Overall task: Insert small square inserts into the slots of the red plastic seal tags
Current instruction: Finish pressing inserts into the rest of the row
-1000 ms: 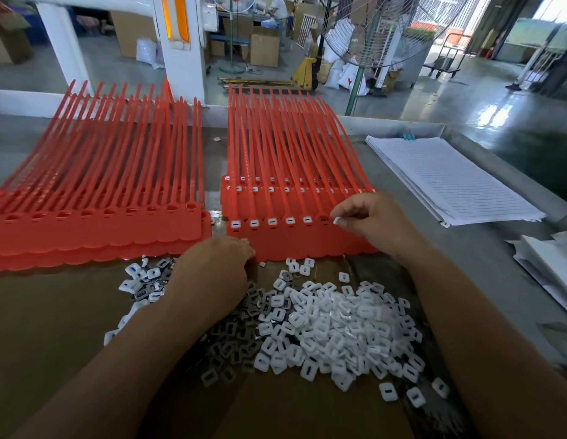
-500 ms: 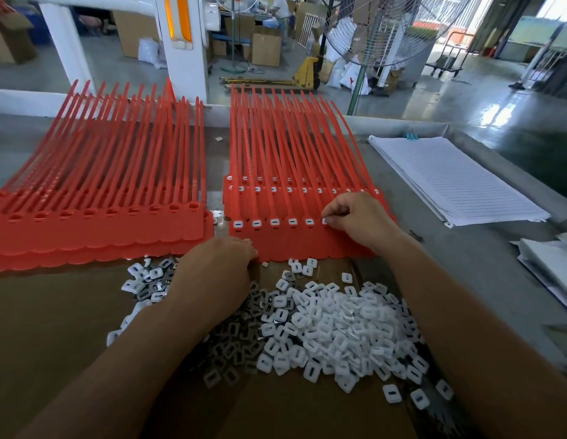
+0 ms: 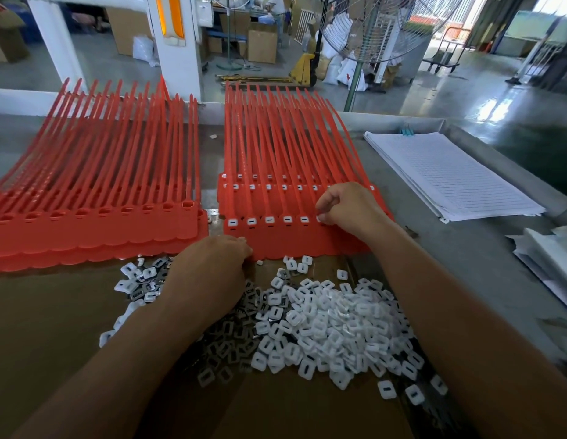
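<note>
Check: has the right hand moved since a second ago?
Yes: right hand slid slightly left, toward the last seated insert on the red seal tags.

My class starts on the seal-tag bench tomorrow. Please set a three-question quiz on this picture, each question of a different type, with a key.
1. True or false: the slots along the left batch of tags are empty.
2. Where is the right hand pinching a white insert? A) at the front row of the right batch of tags; B) over the lined paper; C) in the loose pile.
3. How many seated inserts show in that front row, to the left of the right hand?
Key: 1 true; 2 A; 3 five.
</note>
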`<state>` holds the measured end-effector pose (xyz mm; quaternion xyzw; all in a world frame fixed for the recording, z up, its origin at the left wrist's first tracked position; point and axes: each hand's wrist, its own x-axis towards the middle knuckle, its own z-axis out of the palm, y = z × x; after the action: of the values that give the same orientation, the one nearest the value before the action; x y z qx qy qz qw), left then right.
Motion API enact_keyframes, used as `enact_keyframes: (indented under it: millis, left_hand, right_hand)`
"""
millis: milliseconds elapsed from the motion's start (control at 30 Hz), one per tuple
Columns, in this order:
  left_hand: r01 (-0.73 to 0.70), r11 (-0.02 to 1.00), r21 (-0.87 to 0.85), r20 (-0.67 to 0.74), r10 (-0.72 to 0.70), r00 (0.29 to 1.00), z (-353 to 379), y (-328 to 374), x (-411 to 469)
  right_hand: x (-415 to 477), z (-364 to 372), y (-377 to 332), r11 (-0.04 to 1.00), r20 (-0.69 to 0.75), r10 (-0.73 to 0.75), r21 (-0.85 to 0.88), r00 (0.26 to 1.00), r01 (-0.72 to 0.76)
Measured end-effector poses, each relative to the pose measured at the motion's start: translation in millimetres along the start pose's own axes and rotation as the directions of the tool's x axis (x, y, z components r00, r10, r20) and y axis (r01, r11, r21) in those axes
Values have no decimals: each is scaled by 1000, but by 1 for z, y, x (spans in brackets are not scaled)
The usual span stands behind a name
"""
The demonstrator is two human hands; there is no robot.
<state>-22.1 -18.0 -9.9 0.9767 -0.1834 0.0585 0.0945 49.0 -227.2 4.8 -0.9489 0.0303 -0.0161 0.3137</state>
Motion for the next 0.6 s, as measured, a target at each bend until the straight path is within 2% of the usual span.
enact_keyframes:
  millis: [167,333,467,600]
  left_hand:
    - [-2,1000,9,-6,2,1000,1,-1,1]
    - [-2,1000,-5,-15,2,1000,1,-1,0]
    - [-4,1000,-17,-21,3,1000,-1,0,0]
    - [11,1000,-27,-12,-11,1000,-1,0,1]
  right_hand:
    - [5,-4,-7,995,40,99,5,994,-99]
    - [8,-4,-11,992,54,120,-29,991,-119]
    - [4,-3,-6,997,21,77,-25,997,-77]
    - [-5,-2,2,999,-22,-38,-13,999,38]
